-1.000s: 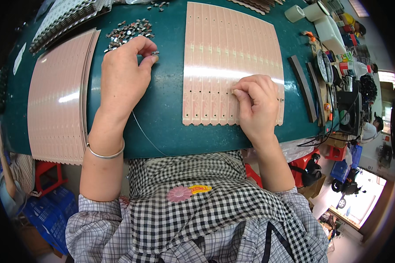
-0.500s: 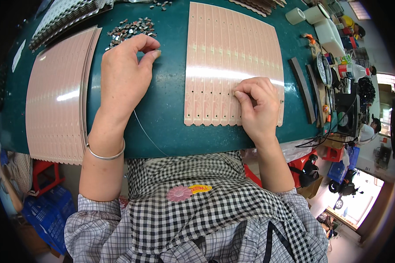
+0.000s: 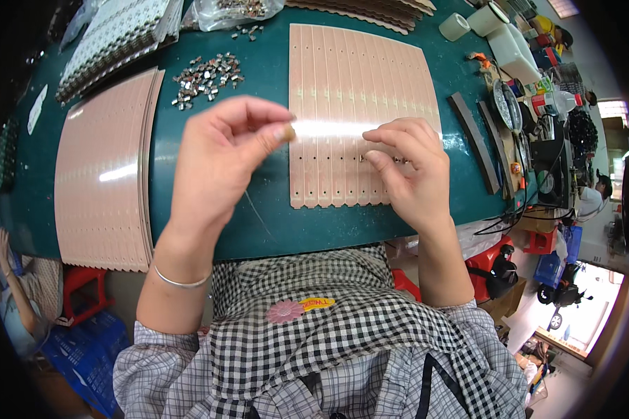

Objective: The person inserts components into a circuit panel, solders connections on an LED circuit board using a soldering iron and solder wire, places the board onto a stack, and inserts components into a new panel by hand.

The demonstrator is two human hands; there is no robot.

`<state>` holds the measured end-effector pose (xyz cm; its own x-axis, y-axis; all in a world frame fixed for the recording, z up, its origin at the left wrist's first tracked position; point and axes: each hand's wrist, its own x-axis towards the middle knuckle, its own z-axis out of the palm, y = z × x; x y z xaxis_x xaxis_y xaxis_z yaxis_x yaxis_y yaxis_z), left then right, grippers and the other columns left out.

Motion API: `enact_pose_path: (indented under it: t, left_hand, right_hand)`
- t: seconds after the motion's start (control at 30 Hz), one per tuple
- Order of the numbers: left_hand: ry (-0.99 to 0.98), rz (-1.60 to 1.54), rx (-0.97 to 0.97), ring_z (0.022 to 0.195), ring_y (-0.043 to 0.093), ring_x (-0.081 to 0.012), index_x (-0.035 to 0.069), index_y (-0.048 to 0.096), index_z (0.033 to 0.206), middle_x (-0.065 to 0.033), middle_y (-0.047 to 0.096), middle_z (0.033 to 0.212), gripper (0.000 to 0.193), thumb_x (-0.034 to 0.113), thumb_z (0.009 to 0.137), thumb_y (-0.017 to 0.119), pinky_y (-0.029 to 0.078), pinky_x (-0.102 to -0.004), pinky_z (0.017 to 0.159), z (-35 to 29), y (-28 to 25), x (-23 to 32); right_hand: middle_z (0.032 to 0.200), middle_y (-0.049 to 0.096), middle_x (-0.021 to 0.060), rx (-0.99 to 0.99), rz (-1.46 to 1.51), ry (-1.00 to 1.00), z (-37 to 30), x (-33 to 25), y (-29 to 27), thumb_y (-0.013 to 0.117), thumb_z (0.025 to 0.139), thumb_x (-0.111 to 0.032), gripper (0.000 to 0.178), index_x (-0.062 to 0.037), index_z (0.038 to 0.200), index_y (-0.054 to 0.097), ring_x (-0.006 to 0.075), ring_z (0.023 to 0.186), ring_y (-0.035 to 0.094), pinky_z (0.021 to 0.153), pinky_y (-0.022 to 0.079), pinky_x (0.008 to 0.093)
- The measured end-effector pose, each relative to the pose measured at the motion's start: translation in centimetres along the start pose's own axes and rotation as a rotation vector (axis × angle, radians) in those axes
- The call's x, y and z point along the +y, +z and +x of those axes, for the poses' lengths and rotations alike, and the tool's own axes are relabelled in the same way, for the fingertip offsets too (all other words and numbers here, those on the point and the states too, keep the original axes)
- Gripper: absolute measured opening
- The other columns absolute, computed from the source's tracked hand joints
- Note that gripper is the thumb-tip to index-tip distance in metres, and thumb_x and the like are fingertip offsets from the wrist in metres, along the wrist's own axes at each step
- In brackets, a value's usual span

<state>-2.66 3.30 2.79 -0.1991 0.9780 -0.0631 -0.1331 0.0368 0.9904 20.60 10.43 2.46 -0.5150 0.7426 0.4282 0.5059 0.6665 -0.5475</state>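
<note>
A pinkish-tan panel (image 3: 342,77), marked into long strips with rows of small holes, lies flat on the green table. My left hand (image 3: 220,164) is raised at the panel's left edge, thumb and index finger drawn together. Whatever sits at those fingertips is too small to make out. Over the panel's lower right part is my right hand (image 3: 423,174), its thumb and fingers apart. Small metal pieces (image 3: 400,160) show beside its thumb, partly hidden by the hand. A loose pile of small shiny metal pieces (image 3: 206,78) lies beyond my left hand.
Similar panels (image 3: 105,188) are stacked at the left, with white perforated sheets (image 3: 122,38) behind. A clear bag (image 3: 234,10) of metal pieces stands at the back. Dark bars (image 3: 474,143), white rolls (image 3: 454,26) and a bottle (image 3: 555,103) occupy the right side.
My left hand has moved right, from near the pile to the panel's edge. My right thumb and index finger have parted. The whole view has shifted slightly.
</note>
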Motion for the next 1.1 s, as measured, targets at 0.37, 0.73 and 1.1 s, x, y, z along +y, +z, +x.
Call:
enact_pose_path:
  t: [0.37, 0.73, 1.1]
  left_hand:
    - [-0.308, -0.505, -0.092, 0.055, 0.043, 0.0014, -0.001, 0.064, 0.105, -0.0024, 0.066, 0.084, 0.014, 0.007, 0.094, 0.064, 0.029, -0.0152, 0.045, -2.4, 3.3, -0.6]
    - [-0.504, -0.840, -0.258, 0.052, 0.046, -0.0032, 0.001, 0.061, 0.104, 0.0001, 0.062, 0.083, 0.012, 0.011, 0.097, 0.061, 0.034, -0.0182, 0.046, -2.2, 3.8, -1.5]
    - [0.310, 1.117, 0.222, 0.080, 0.066, -0.0281, 0.004, 0.069, 0.099, -0.0106, 0.067, 0.097, 0.018, 0.007, 0.082, 0.072, 0.051, -0.0360, 0.072, 3.4, -2.1, -3.0]
  right_hand:
    - [0.086, 0.066, 0.0052, 0.190, 0.165, -0.336, 0.4, -3.6, 1.9, 0.080, 0.057, -0.001, 0.025, -0.0049, 0.079, 0.068, 0.0271, 0.081, 0.059, 0.072, 0.047, 0.0375]
    - [0.087, 0.064, 0.0092, 0.288, 0.092, -0.316, 0.1, -2.8, 2.2, 0.074, 0.068, 0.003, 0.019, -0.0010, 0.085, 0.067, 0.0270, 0.081, 0.060, 0.071, 0.047, 0.0366]
    - [0.086, 0.063, 0.0095, 0.000, 0.034, 0.036, -0.6, 1.3, 2.6, 0.069, 0.073, 0.002, 0.009, -0.0020, 0.078, 0.062, 0.0298, 0.089, 0.057, 0.080, 0.046, 0.0394]
